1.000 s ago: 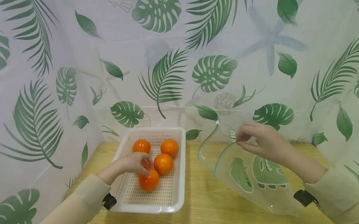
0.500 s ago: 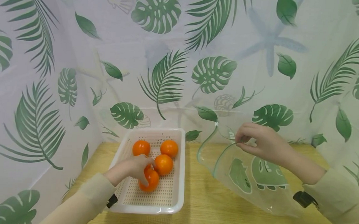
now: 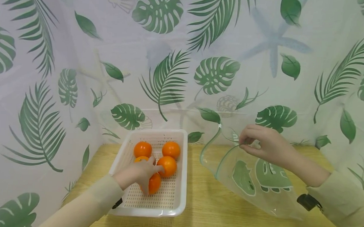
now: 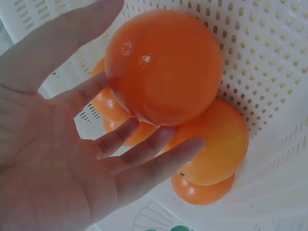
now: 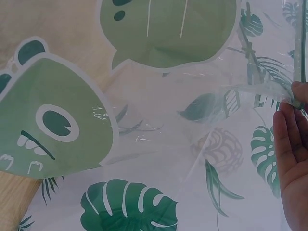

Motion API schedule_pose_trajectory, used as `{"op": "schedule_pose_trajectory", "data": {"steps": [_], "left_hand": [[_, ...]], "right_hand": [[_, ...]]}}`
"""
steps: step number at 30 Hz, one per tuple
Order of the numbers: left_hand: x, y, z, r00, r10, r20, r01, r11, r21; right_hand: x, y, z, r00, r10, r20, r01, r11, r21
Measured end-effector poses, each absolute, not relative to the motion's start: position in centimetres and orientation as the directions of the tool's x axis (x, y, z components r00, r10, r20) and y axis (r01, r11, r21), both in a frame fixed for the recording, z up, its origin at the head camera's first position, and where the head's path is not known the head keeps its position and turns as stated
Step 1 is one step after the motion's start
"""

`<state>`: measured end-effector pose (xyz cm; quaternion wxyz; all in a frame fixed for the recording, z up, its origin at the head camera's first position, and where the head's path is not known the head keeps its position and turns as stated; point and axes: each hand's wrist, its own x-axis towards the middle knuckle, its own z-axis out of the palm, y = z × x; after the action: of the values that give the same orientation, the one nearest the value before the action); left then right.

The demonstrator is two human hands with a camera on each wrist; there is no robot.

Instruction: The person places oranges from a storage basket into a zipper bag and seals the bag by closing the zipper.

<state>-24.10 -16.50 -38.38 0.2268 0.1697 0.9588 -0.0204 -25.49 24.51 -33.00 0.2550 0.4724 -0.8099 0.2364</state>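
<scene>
My left hand is down in a white plastic basket, over the nearest orange. In the left wrist view its fingers are spread and mostly straight, with the thumb on the other side of that orange; no firm grip shows. Another orange lies just beyond the fingertips, and one is partly hidden behind the hand. With thumb and fingers, my right hand pinches the rim of a clear zip bag printed with green cartoon figures. The bag's mouth gapes toward the basket.
Two more oranges, one at the back left and one at the back right, sit in the basket. Underneath is a wooden table. A leaf-patterned curtain hangs behind and along the sides.
My left hand has moved right and slightly toward me, over the nearest orange, its fingers spreading. An orange behind it now shows more. The right hand and the bag stay in place.
</scene>
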Motion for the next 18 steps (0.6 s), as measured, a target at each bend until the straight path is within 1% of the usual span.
{"op": "schedule_pose_trajectory", "data": {"steps": [3, 10, 13, 18], "left_hand": [[-24.1, -16.2, -38.6, -0.829, 0.329, -0.452, 0.38, 0.925, -0.022], [-24.3, -15.4, -38.7, -0.824, 0.314, -0.472, 0.416, 0.9, -0.128], [-24.3, -15.2, -38.9, -0.819, 0.313, -0.481, 0.433, 0.887, -0.159], [-24.2, -15.1, -39.6, -0.819, 0.307, -0.485, 0.434, 0.885, -0.172]], "right_hand": [[-25.6, 24.7, -33.1, -0.419, -0.647, 0.638, -0.891, 0.428, -0.151], [-25.4, 24.7, -32.7, -0.424, -0.638, 0.642, -0.88, 0.458, -0.126], [-25.3, 24.8, -32.7, -0.42, -0.636, 0.647, -0.883, 0.451, -0.129], [-25.4, 24.9, -32.9, -0.409, -0.639, 0.652, -0.895, 0.421, -0.148]]}}
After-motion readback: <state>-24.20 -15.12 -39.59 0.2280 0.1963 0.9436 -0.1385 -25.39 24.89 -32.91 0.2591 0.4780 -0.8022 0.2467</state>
